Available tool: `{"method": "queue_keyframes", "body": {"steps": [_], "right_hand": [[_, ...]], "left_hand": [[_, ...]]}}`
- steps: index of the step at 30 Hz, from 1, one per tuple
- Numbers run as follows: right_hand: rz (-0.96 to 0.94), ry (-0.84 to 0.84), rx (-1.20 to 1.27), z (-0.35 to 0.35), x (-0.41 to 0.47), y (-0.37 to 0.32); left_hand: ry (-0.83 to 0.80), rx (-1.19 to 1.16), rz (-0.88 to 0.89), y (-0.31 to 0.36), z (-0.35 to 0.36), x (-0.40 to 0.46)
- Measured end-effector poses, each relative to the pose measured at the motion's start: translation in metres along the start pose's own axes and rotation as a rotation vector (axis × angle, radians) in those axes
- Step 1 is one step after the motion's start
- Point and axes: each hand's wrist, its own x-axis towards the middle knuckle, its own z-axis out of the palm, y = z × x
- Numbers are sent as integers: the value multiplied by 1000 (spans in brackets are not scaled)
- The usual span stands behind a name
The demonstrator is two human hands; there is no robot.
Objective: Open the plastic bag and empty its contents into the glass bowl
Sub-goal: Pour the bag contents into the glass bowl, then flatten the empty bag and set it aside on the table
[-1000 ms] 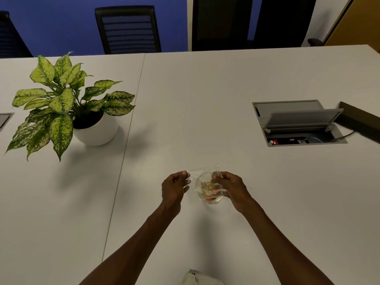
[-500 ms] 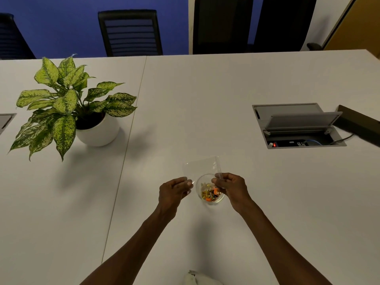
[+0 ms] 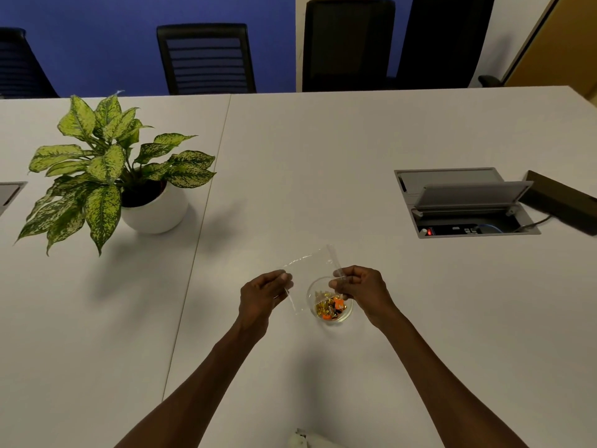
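Hanging slack between two hands, the clear plastic bag (image 3: 310, 270) sits above the glass bowl (image 3: 330, 300), looking flat and seemingly empty, though it is so transparent I can't be sure. The bowl stands on the white table (image 3: 323, 150) directly under the bag's near right part, with small yellow, orange and dark pieces (image 3: 331, 308) heaped inside it. The left hand (image 3: 263, 294) is curled, thumb and fingers pinched on the bag's left edge, knuckles turned up. The right hand (image 3: 358, 286) does the same on the right edge, fingers closed tight on the plastic just over the bowl's far rim. Both forearms reach in from the near edge, angled toward each other, wrists raised off the surface.

Around the bowl the tabletop is bare on every side. A potted plant (image 3: 109, 176) stands well apart at far left, beyond the seam (image 3: 206, 202) between the two tabletops. An open cable hatch (image 3: 462, 202) sits well off to the right, a dark box (image 3: 562, 202) just beside it. Black chairs (image 3: 206, 56) line the far edge.
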Motion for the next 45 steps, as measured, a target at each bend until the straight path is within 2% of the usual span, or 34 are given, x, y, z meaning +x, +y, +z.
{"method": "queue_keyframes", "body": {"steps": [3,8,15,20,25,32,39,45], "right_hand": [[-31,-8,-33,0,2,-7],[-62,-41,-110,-2,3,-14],[-85,-120,-212,4,1,-19],[-60,-83,-151,10,-1,-19],[95,-87,39,23,-12,-5],[111,36,-25,51,-35,8],[13,-43,-173,76,-49,5],[7,-58,-174,105,-57,13]], "left_hand": [[20,-15,-4,-2,0,1],[-35,4,-63,5,-2,3],[-170,311,-40,29,-7,8],[-53,267,-63,22,-11,4],[31,104,-122,14,-16,-8],[78,45,-141,4,-32,-29],[105,108,-64,7,-56,-50],[191,75,-68,3,-82,-64]]}}
